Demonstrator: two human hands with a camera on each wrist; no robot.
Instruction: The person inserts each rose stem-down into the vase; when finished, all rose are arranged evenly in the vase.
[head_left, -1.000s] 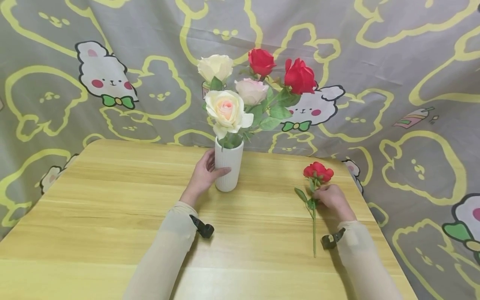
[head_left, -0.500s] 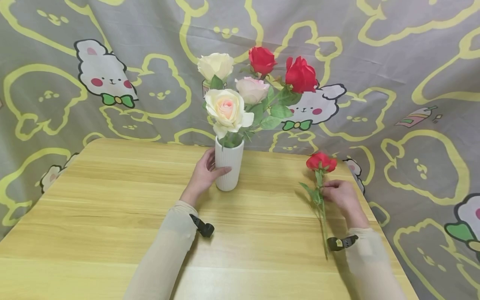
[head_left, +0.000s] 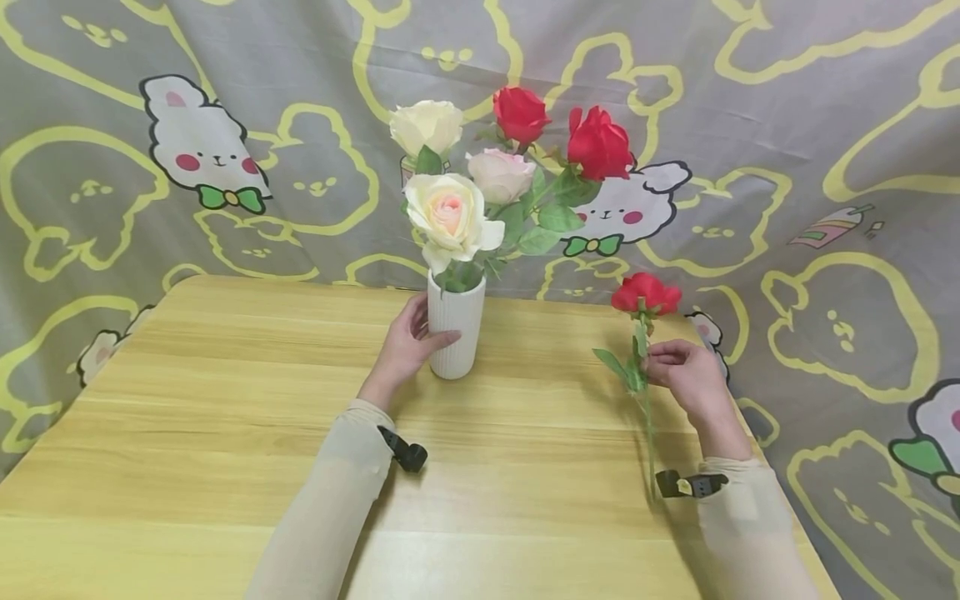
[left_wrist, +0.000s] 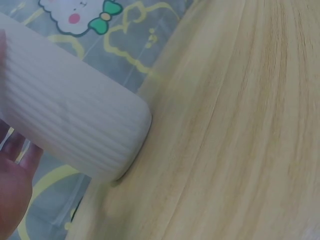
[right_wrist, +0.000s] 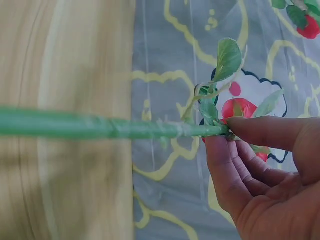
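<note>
A white ribbed vase (head_left: 457, 333) stands upright on the wooden table, holding several roses: cream, pale pink and red. My left hand (head_left: 402, 348) grips its left side, thumb across the front and fingers partly hidden behind it. In the left wrist view, the base of the vase (left_wrist: 107, 130) meets the tabletop. To the right, my right hand (head_left: 692, 381) pinches the stem of a single red rose (head_left: 645, 294) just below its bloom. The right wrist view shows thumb and forefinger meeting on the green stem (right_wrist: 100, 125), whose leaves partly cover the bloom.
The light wooden table (head_left: 225, 433) reaches back to a grey curtain (head_left: 315, 50) with yellow outlines and white rabbits. Above the tabletop, the vase's red roses (head_left: 600, 143) lean out to the right.
My right hand has raised the red rose off the table, moving slightly right and tipping it more upright. The left hand keeps its grip on the vase, which stays in place.
</note>
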